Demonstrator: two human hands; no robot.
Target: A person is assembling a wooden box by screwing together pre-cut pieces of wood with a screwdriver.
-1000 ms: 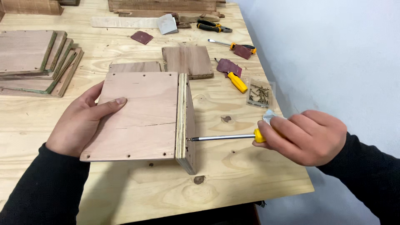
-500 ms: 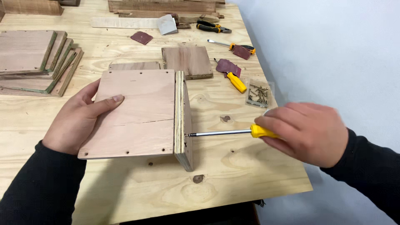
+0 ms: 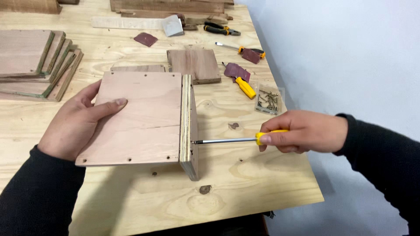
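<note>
- The left hand (image 3: 76, 124) is lying spread on the top panel of a plywood box (image 3: 140, 118), thumb pressing flat on the face and fingers wrapping the left edge, gripping it and holding it steady.
- The plywood box is sitting on the workbench (image 3: 144, 205) near the front edge, between the two hands; its right side panel is standing upright with the layered edge showing.
- The right hand (image 3: 306, 131) is closing fully around the yellow handle of a screwdriver (image 3: 227, 140), fingers curled tight, thumb lying along the grip.
- The screwdriver is lying level, its metal shaft pointing left, with the tip meeting the right side panel of the box low on its face.
- A clear packet of screws (image 3: 267, 100) is lying just behind the right hand on the bench.
- A second yellow-handled screwdriver (image 3: 244, 86) is resting beside a scrap of dark red sandpaper (image 3: 236, 70), beyond the packet.
- A loose wooden board (image 3: 194, 64) is lying just behind the box.
- A stack of plywood panels (image 3: 33, 63) is sitting at the far left, well apart from the box.
- Pliers (image 3: 218, 29) with yellow and black grips are lying at the far end of the bench.
</note>
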